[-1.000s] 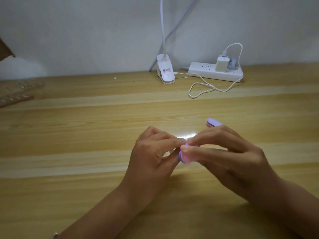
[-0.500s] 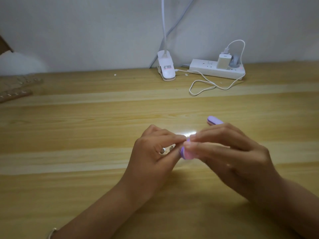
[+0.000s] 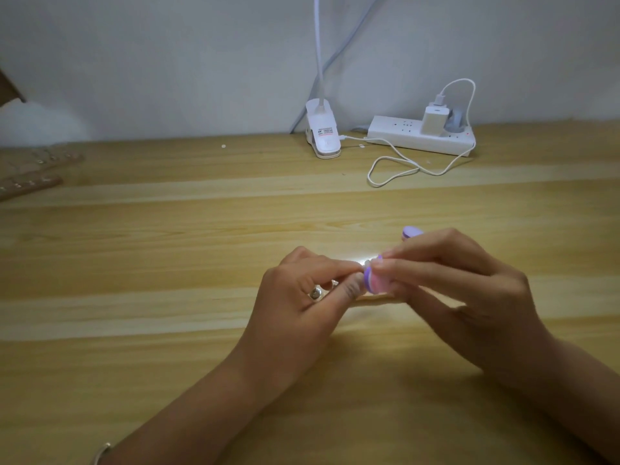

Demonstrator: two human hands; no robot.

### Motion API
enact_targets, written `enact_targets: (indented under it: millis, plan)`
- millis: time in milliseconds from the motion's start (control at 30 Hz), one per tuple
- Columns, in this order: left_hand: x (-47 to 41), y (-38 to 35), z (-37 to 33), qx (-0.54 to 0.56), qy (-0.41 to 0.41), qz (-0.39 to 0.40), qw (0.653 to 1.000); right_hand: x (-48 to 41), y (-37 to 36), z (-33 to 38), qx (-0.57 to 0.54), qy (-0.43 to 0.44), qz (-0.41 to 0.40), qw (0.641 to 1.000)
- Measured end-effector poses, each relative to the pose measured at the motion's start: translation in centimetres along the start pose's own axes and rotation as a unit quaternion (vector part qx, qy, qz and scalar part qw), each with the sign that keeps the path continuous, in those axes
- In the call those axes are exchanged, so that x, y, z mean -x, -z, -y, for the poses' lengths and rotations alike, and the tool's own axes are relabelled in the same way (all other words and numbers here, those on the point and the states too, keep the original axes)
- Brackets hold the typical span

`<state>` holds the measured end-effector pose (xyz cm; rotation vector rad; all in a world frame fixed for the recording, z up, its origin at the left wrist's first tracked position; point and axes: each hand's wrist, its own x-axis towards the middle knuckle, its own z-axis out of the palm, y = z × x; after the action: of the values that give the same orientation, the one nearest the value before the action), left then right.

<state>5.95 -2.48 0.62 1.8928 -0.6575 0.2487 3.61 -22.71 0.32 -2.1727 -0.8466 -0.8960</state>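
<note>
Purple disc (image 3: 375,281) held on edge, pink side showing.
Left hand (image 3: 295,297) and right hand (image 3: 469,297) both grip it, fingertips pinched.

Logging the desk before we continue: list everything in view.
purple disc: one, purple-pink, held up at centre
purple piece: one, purple, lying just beyond the disc
silver bead: one, silver, under curled fingers left of disc
clip lamp: one, white, back centre
power strip: one, white, right of clip lamp
charger: one, white, plugged into power strip
cable: one, white, looped before power strip
table: one, light wood, under everything
left hand: one, pinching disc's left edge
right hand: one, pinching disc's right side
</note>
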Motion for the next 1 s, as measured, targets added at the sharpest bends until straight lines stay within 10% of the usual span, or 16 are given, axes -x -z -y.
enact_targets:
  millis: [1000]
  plan:
    - [0.1, -0.1, 0.0, -0.048, -0.009, 0.008, 0.999, -0.3, 0.5, -0.8, -0.018, -0.002, 0.039, 0.999]
